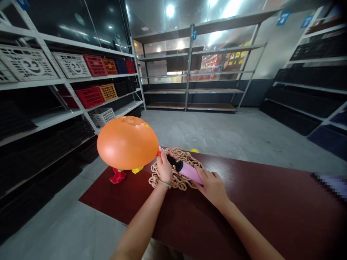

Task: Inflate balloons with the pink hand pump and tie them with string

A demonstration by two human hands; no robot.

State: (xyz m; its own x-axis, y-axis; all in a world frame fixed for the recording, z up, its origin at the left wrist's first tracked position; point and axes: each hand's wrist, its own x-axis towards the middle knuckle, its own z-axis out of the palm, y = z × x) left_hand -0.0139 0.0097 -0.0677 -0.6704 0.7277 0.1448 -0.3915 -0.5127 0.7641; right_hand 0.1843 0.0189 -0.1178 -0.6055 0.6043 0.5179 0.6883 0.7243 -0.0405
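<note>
An inflated orange balloon (127,143) with a yellow print on top hangs over the far left part of the dark red table (257,202). My left hand (164,167) is closed around the balloon's neck where it meets the black nozzle of a pink hand pump (188,170). My right hand (212,187) is wrapped round the pink pump body. Under the pump lies a heap of beige chain links (177,180).
Deflated red (117,176) and yellow (137,169) balloons lie near the table's far left corner; another yellow one (194,150) sits at the far edge. Shelving with coloured crates (93,95) lines the left wall, more shelves behind and right. A blurred patch (332,184) sits at the right.
</note>
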